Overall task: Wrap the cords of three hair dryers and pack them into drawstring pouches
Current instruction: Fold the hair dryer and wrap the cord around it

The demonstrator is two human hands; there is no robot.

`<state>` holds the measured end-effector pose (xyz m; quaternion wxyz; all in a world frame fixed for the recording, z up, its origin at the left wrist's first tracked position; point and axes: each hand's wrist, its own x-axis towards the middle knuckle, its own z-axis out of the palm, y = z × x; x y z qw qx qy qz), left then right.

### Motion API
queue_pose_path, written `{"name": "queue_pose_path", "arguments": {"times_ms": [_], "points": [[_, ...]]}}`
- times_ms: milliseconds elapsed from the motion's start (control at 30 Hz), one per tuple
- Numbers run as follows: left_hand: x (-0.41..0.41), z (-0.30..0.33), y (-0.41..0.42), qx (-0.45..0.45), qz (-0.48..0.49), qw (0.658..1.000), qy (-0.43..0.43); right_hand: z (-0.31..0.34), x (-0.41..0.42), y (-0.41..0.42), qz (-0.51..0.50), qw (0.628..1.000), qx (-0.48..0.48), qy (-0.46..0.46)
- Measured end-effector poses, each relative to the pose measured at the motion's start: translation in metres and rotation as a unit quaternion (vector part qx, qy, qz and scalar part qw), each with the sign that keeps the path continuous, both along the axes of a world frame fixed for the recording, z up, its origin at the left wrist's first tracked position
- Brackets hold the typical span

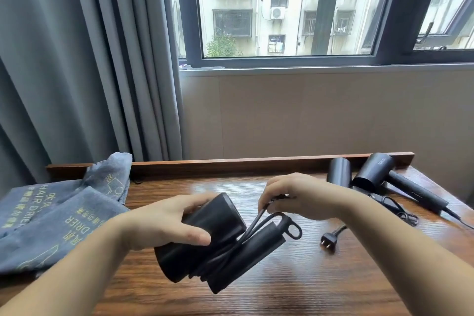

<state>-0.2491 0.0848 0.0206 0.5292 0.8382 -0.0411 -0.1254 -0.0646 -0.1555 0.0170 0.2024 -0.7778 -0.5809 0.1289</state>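
Note:
My left hand grips the barrel of a black hair dryer, held above the middle of the wooden table. Its folded handle points toward me, with loops of black cord lying along it. My right hand pinches the cord just above the handle. The cord's plug lies on the table to the right. Two more black hair dryers lie at the back right with loose cords. Grey drawstring pouches lie in a pile at the left.
A raised wooden ledge runs along the table's back edge. Behind it are a beige wall and a window; grey curtains hang at the left. The loose cords of the far dryers trail across the table's right side.

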Motion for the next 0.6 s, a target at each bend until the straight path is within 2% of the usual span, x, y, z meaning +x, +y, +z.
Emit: {"name": "queue_pose_path", "arguments": {"times_ms": [100, 167, 333, 433, 500, 600], "points": [[-0.001, -0.006, 0.002, -0.088, -0.012, 0.996, -0.011, -0.004, 0.001, 0.000, -0.023, 0.994, 0.022, 0.106], [0.001, -0.009, -0.001, -0.145, -0.007, 0.989, -0.035, -0.010, -0.001, -0.001, -0.027, 0.988, 0.058, 0.137], [0.017, -0.021, -0.014, -0.301, 0.100, 0.943, -0.097, -0.038, -0.025, 0.011, -0.105, 0.949, 0.137, 0.262], [0.033, -0.028, -0.028, -0.306, 0.249, 0.910, -0.130, -0.065, -0.031, 0.025, -0.192, 0.915, 0.214, 0.282], [0.044, -0.037, -0.038, -0.284, 0.330, 0.890, -0.137, -0.080, -0.036, 0.035, -0.246, 0.899, 0.218, 0.288], [0.057, -0.057, -0.048, -0.296, 0.416, 0.850, -0.132, -0.093, -0.046, 0.051, -0.280, 0.870, 0.205, 0.351]]}}
